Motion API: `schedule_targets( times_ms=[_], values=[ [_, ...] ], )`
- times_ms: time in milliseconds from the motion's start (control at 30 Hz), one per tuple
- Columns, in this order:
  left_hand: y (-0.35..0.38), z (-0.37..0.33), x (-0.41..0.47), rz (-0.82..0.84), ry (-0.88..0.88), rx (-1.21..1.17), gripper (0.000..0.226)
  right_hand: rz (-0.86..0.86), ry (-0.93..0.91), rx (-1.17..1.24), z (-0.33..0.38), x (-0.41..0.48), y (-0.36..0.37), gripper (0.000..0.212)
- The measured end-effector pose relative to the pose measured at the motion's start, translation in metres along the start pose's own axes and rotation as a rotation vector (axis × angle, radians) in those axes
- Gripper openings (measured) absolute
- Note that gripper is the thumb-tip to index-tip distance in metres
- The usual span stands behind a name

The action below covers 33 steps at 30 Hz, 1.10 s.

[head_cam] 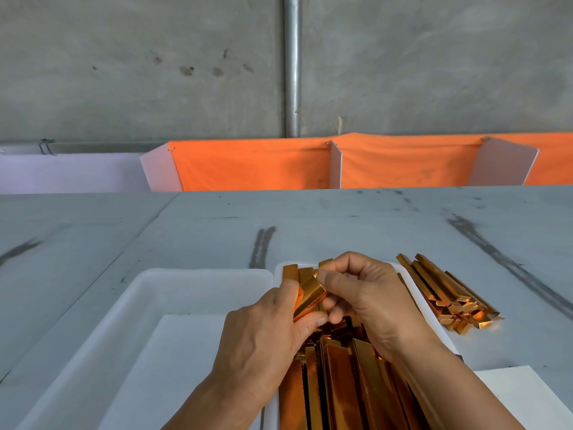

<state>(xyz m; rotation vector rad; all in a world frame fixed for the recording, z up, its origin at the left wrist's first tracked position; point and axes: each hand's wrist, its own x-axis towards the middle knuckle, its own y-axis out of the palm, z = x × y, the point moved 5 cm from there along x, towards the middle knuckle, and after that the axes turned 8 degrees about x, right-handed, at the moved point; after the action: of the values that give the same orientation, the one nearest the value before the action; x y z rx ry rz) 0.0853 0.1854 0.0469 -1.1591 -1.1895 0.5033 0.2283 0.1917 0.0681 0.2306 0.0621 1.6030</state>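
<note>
Folding one gold foil strip (310, 297) just above the far end of the stock tray (277, 274): the left hand (263, 336) pinches the strip's near end, and the right hand (366, 293) curls its fingers round the far end; a heap of folded pieces (449, 296) lies right of the stock tray; many flat strips (341, 383) lie inside it; a second white tray (139, 293) adjoins its left side; judged under halfway, most stock unfolded.

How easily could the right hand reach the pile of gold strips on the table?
Likely yes: the pile lies uncovered just beside the right hand, only the tray rim between. But that hand pinches a gold strip.
</note>
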Motion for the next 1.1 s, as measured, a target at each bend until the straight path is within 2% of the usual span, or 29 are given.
schedule_targets(
  times_ms=[167,300,500,733,867,967,1100],
  values=[
    [0.0027,-0.0001,-0.0002,-0.002,0.005,0.017,0.049,0.004,-0.012,-0.048,0.0017,-0.0004,-0.0018,0.016],
    [0.0015,0.0007,0.0009,-0.010,0.000,0.025,0.063,0.011,-0.024,-0.095,0.0034,-0.0015,-0.0024,0.013],
    [0.0017,0.0045,0.0015,0.022,-0.048,-0.007,0.048,0.031,-0.004,-0.094,0.0014,-0.0022,-0.0018,0.022],
    [0.0008,0.0023,0.0011,0.006,-0.015,0.016,0.057,0.023,0.021,-0.097,0.0000,-0.0008,-0.0040,0.020],
    [0.0011,0.0026,0.0004,-0.004,-0.014,0.024,0.051,0.014,0.035,-0.074,-0.0017,-0.0001,-0.0053,0.020],
    [0.0006,0.0029,-0.0002,-0.055,-0.011,0.078,0.060,0.027,0.041,-0.048,-0.0031,-0.0001,-0.0037,0.016],
    [0.0005,0.0037,-0.0003,-0.064,-0.038,0.096,0.061,0.034,0.041,-0.017,-0.0041,0.0003,-0.0013,0.006]
  ],
)
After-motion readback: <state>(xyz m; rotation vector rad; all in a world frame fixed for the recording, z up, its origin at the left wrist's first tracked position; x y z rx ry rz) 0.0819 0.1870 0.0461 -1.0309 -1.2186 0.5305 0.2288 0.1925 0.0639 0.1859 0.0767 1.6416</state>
